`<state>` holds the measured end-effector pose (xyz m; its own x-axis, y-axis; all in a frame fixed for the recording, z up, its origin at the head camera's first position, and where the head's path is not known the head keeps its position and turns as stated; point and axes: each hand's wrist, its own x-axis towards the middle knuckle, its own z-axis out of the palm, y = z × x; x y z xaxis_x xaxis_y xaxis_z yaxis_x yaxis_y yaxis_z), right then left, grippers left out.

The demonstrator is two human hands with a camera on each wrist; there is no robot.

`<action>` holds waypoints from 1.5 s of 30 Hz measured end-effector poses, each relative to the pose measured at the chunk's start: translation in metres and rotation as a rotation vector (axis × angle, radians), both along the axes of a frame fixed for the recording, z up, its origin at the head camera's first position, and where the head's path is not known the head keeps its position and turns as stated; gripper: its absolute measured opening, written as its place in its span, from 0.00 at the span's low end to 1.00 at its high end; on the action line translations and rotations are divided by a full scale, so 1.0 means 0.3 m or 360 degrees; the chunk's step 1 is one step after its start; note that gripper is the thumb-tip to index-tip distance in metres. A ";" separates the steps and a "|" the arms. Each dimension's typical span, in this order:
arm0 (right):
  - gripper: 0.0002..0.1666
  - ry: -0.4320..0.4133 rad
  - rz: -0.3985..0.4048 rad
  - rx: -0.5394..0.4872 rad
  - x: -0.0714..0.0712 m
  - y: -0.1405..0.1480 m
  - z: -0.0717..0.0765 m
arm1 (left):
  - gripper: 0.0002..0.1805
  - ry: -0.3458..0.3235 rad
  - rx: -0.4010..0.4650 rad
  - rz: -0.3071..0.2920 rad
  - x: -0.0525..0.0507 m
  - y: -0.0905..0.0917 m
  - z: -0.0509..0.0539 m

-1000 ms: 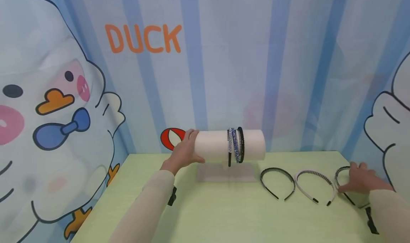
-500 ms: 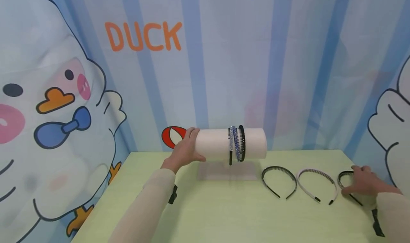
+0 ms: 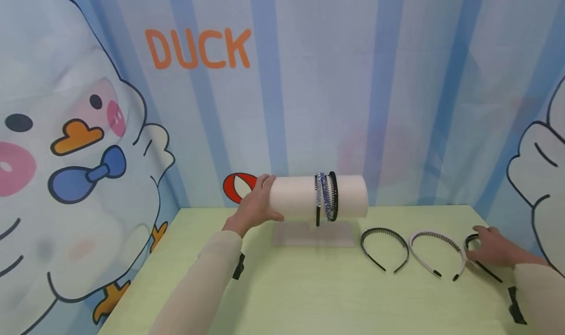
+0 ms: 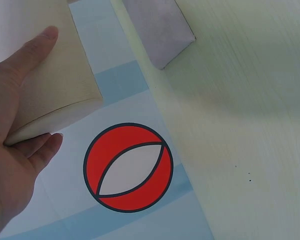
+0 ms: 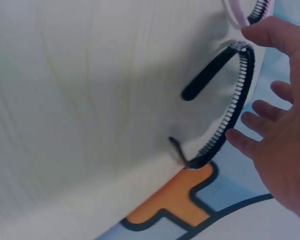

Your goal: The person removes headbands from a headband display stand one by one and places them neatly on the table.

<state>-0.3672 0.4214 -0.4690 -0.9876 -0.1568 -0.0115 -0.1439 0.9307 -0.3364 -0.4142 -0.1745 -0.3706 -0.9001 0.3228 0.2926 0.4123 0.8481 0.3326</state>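
Observation:
My left hand [image 3: 253, 207] grips the left end of a white padded roll [image 3: 293, 196], thumb in front and fingers behind; the left wrist view shows the thumb on the roll [image 4: 60, 85]. Around the roll's middle sit several headbands, glittery silver-blue ones and a black one [image 3: 334, 197]. At the far right, my right hand [image 3: 496, 247] is over a black toothed headband [image 3: 487, 271] lying on the table. In the right wrist view its fingers are spread, loosely bent, beside the headband's outer curve [image 5: 238, 100]; whether a fingertip touches it I cannot tell.
A dark headband [image 3: 399, 239] and a pink one [image 3: 419, 262] lie between the roll's pale base [image 3: 313, 234] and my right hand. The pale green table [image 3: 282, 286] meets a duck-print curtain [image 3: 322, 80] behind.
The black headband at the far right has shifted and turned slightly to the right. My right hand moved right, then slightly back up and left. My left hand keeps its grip on the roll.

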 end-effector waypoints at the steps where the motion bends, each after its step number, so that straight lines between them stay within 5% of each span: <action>1: 0.53 0.0017 0.0026 -0.0011 -0.002 -0.011 0.009 | 0.62 0.0001 0.0004 0.0000 0.000 -0.001 -0.001; 11: 0.59 0.0040 0.0247 -0.0133 -0.067 -0.278 0.164 | 0.62 0.0003 0.0007 0.0042 -0.011 -0.024 -0.014; 24: 0.72 0.0259 0.0457 -0.0294 -0.098 -0.624 0.361 | 0.62 -0.0007 0.0006 0.0019 -0.010 -0.017 -0.003; 36: 0.81 0.0407 0.0664 -0.0316 -0.152 -0.809 0.418 | 0.62 -0.0010 -0.0001 0.0021 -0.010 -0.013 -0.006; 45: 0.81 0.0517 0.0700 -0.0120 -0.158 -0.890 0.433 | 0.62 -0.0003 0.0009 0.0005 -0.017 -0.001 -0.009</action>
